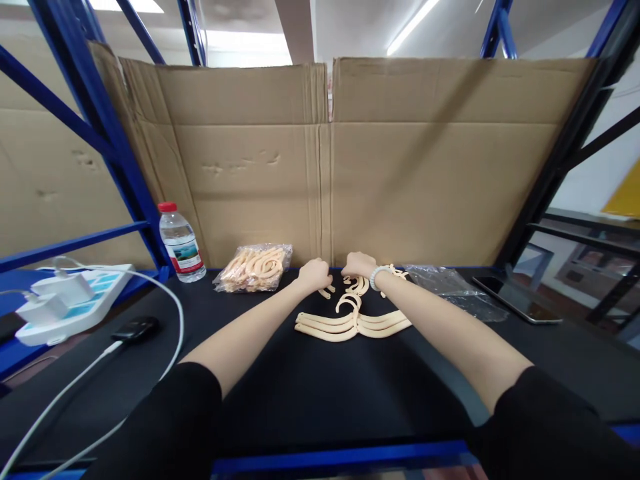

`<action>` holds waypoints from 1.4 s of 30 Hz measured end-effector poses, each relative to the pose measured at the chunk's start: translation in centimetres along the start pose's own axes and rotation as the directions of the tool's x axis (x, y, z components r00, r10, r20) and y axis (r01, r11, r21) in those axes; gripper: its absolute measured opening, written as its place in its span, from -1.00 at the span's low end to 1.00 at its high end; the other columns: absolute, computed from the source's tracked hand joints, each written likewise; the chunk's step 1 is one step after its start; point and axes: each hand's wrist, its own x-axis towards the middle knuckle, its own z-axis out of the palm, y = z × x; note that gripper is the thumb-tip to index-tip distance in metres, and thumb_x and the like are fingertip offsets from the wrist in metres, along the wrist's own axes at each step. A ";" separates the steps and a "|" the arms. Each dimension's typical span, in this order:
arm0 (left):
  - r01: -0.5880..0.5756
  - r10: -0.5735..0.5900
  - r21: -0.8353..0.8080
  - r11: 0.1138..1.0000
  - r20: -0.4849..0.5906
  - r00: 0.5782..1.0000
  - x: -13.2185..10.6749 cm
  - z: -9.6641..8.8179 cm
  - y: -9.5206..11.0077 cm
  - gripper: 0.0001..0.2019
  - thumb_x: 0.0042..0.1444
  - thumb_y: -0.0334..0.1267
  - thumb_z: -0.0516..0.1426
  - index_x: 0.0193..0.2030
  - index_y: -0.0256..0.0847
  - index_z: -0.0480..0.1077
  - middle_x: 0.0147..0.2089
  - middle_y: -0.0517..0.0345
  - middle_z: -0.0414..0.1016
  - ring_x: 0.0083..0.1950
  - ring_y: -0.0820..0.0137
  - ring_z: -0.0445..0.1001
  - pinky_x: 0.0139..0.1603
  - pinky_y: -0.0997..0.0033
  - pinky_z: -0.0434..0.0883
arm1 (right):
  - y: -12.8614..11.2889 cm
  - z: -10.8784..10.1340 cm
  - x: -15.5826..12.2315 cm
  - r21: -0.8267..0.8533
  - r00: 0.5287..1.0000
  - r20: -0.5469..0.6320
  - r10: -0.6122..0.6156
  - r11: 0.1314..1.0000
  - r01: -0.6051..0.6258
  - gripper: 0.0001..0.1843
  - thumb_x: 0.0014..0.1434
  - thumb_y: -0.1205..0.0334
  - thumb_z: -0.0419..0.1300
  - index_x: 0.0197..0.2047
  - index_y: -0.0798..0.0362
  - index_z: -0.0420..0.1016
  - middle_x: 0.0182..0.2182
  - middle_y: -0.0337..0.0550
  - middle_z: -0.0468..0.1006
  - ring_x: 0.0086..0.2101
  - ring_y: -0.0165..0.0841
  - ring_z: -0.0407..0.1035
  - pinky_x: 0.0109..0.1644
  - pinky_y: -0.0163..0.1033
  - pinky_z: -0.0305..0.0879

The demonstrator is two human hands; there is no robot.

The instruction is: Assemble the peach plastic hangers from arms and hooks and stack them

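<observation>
Currently, cream plastic hangers [357, 325] are lying nested on the black table [310, 393], presumably for compactness. Beyond them, the left hand [315, 275] and right hand [359, 265] are curling their fingers near loose cream pieces [360, 287]; whether they are pinching anything, one cannot tell.

Three curved cream plastic hangers [357, 325] lie foremost; one clear red-capped plastic bottle [183, 245] and two white boxy plugs [67, 295] are present.

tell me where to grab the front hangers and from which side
Probably pinch the front hangers at the centre, where the bars meet the hooks, coming from the near side: they lie flat, hooks pointing away, bars spreading left and right.
</observation>
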 end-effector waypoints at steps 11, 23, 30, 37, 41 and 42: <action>0.100 -0.097 -0.066 0.993 0.047 0.994 1.4 1.0 1.5 -0.68 0.26 -0.18 0.14 0.11 -0.23 0.35 0.11 -0.03 0.40 0.03 0.23 0.46 -0.01 0.10 0.47 | -0.3 1.1 0.9 0.073 0.996 0.068 0.057 0.995 -0.062 -0.69 0.28 0.16 0.21 0.03 0.12 0.43 -0.04 -0.04 0.48 -0.11 -0.25 0.44 -0.08 -0.10 0.43; 0.279 -0.258 -0.478 0.833 0.110 0.960 2.2 -1.4 1.5 -0.67 0.26 -0.18 0.15 0.11 -0.23 0.35 0.11 -0.02 0.40 0.03 0.21 0.46 -0.01 0.10 0.47 | 1.8 -0.7 -0.8 0.429 0.993 0.065 0.097 0.896 -0.116 -0.74 0.30 0.15 0.19 -0.04 0.16 0.45 -0.14 -0.08 0.51 -0.24 -0.33 0.45 -0.19 -0.18 0.46; 0.194 -0.120 -0.885 0.422 0.157 0.980 -2.5 -2.8 1.4 -0.72 0.29 -0.20 0.12 0.06 -0.28 0.35 0.02 -0.01 0.46 -0.08 0.29 0.51 -0.10 0.17 0.52 | 5.8 -1.9 -4.8 0.777 0.999 0.032 -0.019 0.629 -0.013 -0.67 0.28 0.14 0.20 -0.46 0.14 0.33 -0.65 -0.42 0.23 -0.70 -0.61 0.06 -0.67 -0.48 0.03; 0.128 -0.074 -0.990 0.051 0.125 0.989 -8.9 -2.7 2.2 -0.88 0.39 -0.33 -0.07 -0.22 -0.12 0.04 -0.20 0.04 0.61 -0.24 0.39 0.64 -0.04 0.21 0.53 | 8.2 0.0 -9.7 0.977 0.980 -0.050 -0.191 0.196 0.088 -0.75 0.09 0.18 0.36 -0.43 0.13 0.41 -0.62 -0.39 0.23 -0.65 -0.62 0.08 -0.66 -0.49 0.07; 0.092 -0.092 -0.994 -0.064 0.098 0.991 -10.7 -1.7 2.6 -0.88 0.37 -0.33 -0.04 -0.20 -0.11 0.03 -0.26 0.11 0.62 -0.22 0.39 0.64 -0.05 0.25 0.53 | 8.1 1.7 -11.0 0.997 0.971 -0.063 -0.231 0.039 0.074 -0.74 -0.02 0.20 0.43 -0.38 0.13 0.46 -0.51 -0.31 0.36 -0.56 -0.59 0.25 -0.49 -0.47 0.31; 0.072 -0.097 -0.993 -0.092 0.081 0.992 -11.0 -1.5 2.7 -0.87 0.34 -0.33 0.02 -0.18 -0.12 0.06 -0.28 0.13 0.62 -0.21 0.39 0.64 -0.04 0.27 0.53 | 8.0 2.1 -11.3 0.998 0.968 -0.063 -0.242 0.014 0.068 -0.73 -0.05 0.20 0.45 -0.39 0.13 0.46 -0.49 -0.30 0.37 -0.53 -0.58 0.30 -0.45 -0.46 0.35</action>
